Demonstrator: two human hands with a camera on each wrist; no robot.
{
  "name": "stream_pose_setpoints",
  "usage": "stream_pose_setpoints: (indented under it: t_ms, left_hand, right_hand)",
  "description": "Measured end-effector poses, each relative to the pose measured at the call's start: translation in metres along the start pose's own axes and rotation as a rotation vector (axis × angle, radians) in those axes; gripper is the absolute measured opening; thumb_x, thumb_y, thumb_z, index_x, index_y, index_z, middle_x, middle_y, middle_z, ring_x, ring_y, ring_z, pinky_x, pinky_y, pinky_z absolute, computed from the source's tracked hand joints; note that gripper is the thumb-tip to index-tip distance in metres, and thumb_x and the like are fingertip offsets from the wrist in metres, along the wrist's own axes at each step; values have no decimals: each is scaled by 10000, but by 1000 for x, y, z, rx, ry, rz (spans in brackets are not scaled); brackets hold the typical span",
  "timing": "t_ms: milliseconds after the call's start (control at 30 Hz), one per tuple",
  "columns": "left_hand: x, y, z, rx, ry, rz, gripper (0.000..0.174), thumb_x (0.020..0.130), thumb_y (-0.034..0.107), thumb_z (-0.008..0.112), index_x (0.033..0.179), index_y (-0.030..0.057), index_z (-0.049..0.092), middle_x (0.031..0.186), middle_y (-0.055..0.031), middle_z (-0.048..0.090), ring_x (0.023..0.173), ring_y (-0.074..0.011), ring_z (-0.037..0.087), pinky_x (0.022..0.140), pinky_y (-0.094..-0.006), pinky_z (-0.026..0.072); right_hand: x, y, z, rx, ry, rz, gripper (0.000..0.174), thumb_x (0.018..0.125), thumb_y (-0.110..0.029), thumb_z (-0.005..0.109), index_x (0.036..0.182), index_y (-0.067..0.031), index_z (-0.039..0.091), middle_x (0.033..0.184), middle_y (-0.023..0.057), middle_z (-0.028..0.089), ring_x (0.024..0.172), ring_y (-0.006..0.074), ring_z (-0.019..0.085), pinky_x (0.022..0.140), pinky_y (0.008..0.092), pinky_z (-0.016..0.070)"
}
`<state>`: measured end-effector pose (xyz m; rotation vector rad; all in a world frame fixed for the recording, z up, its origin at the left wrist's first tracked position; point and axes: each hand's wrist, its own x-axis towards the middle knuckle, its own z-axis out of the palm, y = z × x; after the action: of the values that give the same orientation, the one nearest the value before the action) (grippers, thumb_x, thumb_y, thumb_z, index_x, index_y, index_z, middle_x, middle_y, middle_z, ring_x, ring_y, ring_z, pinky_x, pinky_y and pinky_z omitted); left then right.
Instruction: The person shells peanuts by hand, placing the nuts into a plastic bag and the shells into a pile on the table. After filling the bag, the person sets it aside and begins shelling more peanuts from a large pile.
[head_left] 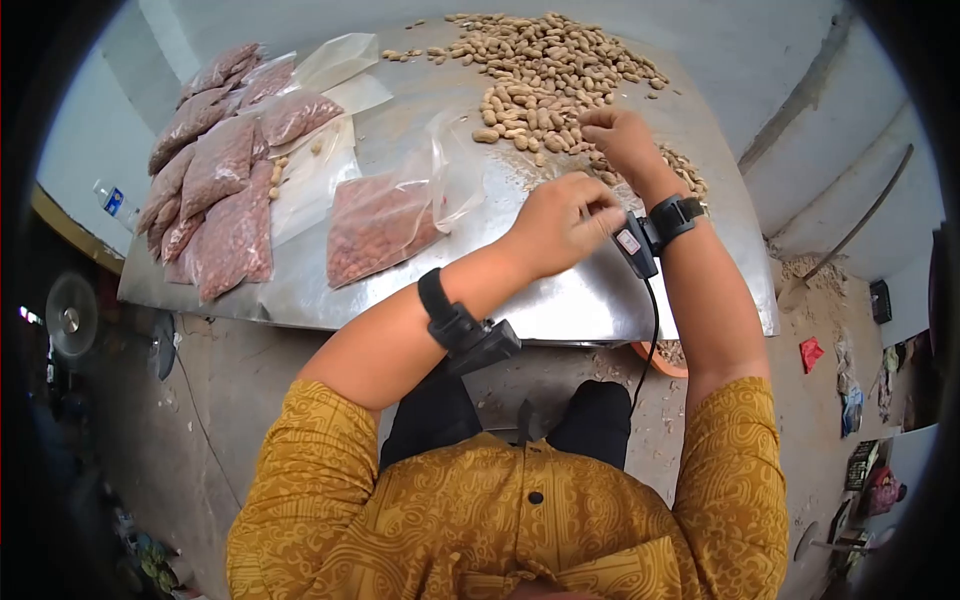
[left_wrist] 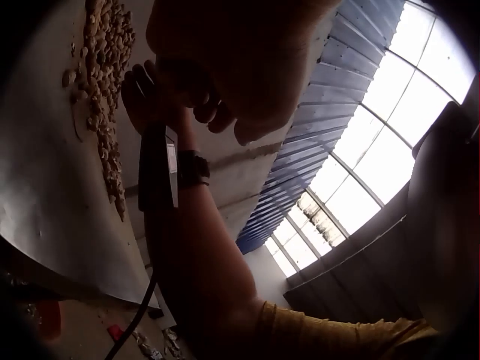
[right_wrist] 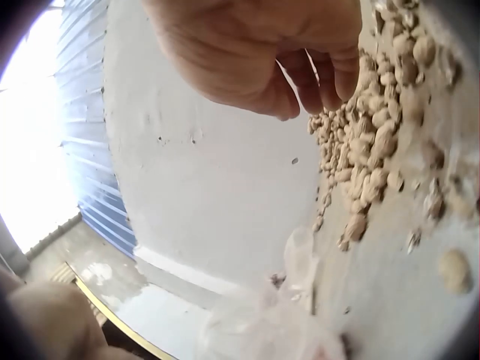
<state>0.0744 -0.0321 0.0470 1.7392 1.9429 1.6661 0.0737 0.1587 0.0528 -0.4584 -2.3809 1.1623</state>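
Note:
Over the near right part of the peanut pile [head_left: 545, 75] hangs the right hand [head_left: 625, 145], its fingers bent and nothing visible in them. The left hand [head_left: 570, 225] is above the metal table [head_left: 480, 290], just left of the right wrist, fingers loosely curved, nothing seen in its grasp. The left wrist view has the left hand [left_wrist: 232, 67] dark at the top, the right hand [left_wrist: 154, 97] beyond it. In the right wrist view the right hand [right_wrist: 270, 52] spreads slightly parted fingers before the peanuts [right_wrist: 367, 142]. A part-filled open bag of reddish kernels [head_left: 380, 225] lies left of the hands.
Several filled bags [head_left: 215, 170] are heaped at the table's left, with empty clear bags [head_left: 335, 65] behind. A few peanuts [head_left: 277, 178] lie beside them. A cable [head_left: 655, 330] hangs from the right wrist device; an orange basin [head_left: 665, 365] is below the table edge.

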Motion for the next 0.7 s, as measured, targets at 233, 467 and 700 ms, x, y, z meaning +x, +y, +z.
stream_pose_setpoints:
  t_ms: [233,467,700]
  left_hand:
    - [8,-52,-1,-275,305,-287,208,856,188,563,973,20,601,821,-2,570,704,-72,493,627,-217,415]
    - [12,-66,-19,-538,466,-291,185,885,138,521,1028,31,568,781,20,516,567,-19,373,506,-161,312]
    - [11,-76,-15,-519,476,-290,209,852,102,554,1045,23,564,828,18,510,652,-35,442,584,-167,377]
  right_hand:
    - [18,4,16,-426,-159,-130,247,703,-119,593,925,-38,664,885,171,644,829,296,620,755,353,482]
    - [39,18,53,-732,-211,-359,184,695,-64,536,834,-47,654,835,164,630,828,318,600,725,385,474]
    - [21,-7,41,-425,-189,-247,160,736,-70,569,876,-33,638,785,127,625,775,248,611,678,342,486]
